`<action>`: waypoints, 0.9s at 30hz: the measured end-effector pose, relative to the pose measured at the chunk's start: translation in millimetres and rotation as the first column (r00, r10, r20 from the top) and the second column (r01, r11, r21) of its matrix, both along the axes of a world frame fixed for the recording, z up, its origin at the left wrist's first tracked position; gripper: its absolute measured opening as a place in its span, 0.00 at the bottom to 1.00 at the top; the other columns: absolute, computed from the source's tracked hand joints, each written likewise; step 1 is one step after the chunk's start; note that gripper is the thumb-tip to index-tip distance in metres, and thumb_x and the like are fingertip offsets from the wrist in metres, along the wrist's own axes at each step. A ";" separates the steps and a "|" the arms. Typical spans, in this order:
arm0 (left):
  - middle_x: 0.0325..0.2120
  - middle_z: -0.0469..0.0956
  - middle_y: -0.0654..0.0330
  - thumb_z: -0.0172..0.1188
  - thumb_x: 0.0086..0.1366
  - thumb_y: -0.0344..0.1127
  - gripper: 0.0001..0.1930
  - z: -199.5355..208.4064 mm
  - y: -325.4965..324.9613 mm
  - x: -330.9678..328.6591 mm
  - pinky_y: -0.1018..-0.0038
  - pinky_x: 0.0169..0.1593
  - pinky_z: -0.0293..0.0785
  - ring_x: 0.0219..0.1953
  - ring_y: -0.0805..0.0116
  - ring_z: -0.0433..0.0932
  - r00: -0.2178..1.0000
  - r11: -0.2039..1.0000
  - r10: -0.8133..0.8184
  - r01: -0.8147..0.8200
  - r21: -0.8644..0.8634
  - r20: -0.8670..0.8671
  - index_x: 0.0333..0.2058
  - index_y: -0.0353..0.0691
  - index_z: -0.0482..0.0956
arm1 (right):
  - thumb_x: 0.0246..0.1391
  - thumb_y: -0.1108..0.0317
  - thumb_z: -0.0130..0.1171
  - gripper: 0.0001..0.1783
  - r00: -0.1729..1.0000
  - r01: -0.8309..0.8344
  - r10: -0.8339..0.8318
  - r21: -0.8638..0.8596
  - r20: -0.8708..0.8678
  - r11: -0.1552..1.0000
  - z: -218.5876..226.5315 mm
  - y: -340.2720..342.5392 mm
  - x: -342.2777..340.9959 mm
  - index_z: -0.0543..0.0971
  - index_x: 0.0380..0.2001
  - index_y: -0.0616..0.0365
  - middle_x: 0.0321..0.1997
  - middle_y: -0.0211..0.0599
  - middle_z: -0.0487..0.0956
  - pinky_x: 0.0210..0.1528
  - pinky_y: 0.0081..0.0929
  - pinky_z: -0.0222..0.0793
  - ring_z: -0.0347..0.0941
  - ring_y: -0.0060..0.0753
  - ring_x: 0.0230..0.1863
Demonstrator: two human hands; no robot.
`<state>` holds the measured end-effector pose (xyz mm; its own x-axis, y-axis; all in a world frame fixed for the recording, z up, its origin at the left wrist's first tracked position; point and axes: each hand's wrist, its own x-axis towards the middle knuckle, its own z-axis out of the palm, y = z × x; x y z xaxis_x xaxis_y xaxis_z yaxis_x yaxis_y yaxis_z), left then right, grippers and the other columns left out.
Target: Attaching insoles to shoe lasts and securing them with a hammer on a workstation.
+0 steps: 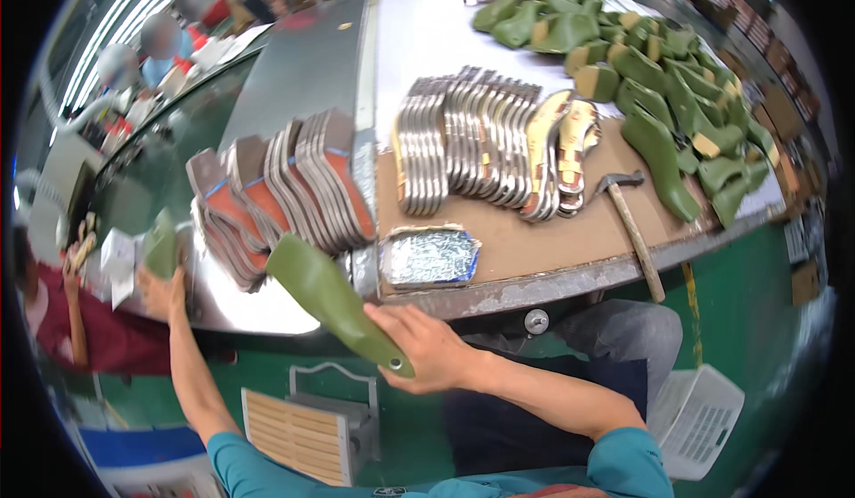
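My right hand [419, 346] grips a green shoe last [325, 293] by its heel end, where a small round hole shows. The toe of that last points up and left, beside a stack of brown and orange insoles [298, 177]. At the far left, my left hand [163, 291] is closed around the lower part of a second green shoe last [161, 245], held upright over the bench's shiny metal end. Part of this last is hidden by the fingers. A tray of small metallic bits [430, 257], perhaps tacks, lies in front of the stacks.
Shiny-edged insoles [463, 142] stand in rows on brown cardboard [525, 253]. A hammer [631, 231] overhangs the bench's front edge. Many green lasts [659, 88] are heaped at right. Below are a slatted seat [298, 431] and a white basket [697, 422]. A person in dark red [107, 333] sits at left.
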<state>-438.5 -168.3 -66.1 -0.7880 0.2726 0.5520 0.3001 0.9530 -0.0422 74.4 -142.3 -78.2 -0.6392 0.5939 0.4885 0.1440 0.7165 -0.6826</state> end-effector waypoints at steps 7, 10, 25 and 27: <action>0.64 0.58 0.55 0.57 0.50 0.69 0.49 2.5 -45.6 -101.4 0.47 0.55 0.65 0.56 0.40 0.67 0.992 0.996 0.079 -0.082 -0.027 -0.103 0.66 0.54 0.51 | 0.40 0.65 0.66 0.49 0.996 -0.085 0.083 -0.048 -0.042 0.995 4.6 -4.1 -4.4 0.53 0.64 0.66 0.53 0.55 0.66 0.52 0.41 0.67 0.66 0.55 0.50; 0.58 0.66 0.46 0.54 0.55 0.69 0.44 26.6 -69.8 -77.1 0.55 0.62 0.59 0.58 0.48 0.67 0.966 0.965 -0.249 0.241 -0.106 -0.071 0.61 0.40 0.64 | 0.39 0.63 0.67 0.51 0.995 -0.098 0.098 -0.018 -0.022 0.995 8.0 -7.1 -9.0 0.53 0.63 0.67 0.53 0.57 0.66 0.53 0.43 0.67 0.66 0.56 0.50; 0.61 0.58 0.43 0.55 0.63 0.59 0.47 16.7 -127.7 339.2 0.58 0.59 0.67 0.58 0.50 0.67 0.040 0.064 -0.993 -0.624 0.779 0.113 0.67 0.37 0.41 | 0.49 0.58 0.59 0.31 0.936 -0.348 0.139 -0.797 -0.322 0.493 49.8 -29.1 38.5 0.69 0.53 0.69 0.47 0.36 0.74 0.51 0.25 0.64 0.70 0.28 0.47; 0.57 0.65 0.43 0.58 0.62 0.53 0.40 23.5 -135.3 340.4 0.56 0.59 0.67 0.56 0.50 0.69 -0.165 0.021 -0.977 -0.702 0.712 -0.134 0.64 0.39 0.50 | 0.48 0.53 0.60 0.38 0.904 -0.394 0.364 -0.765 -0.223 0.509 61.3 -33.6 49.0 0.67 0.55 0.71 0.49 0.40 0.74 0.54 0.26 0.62 0.69 0.30 0.50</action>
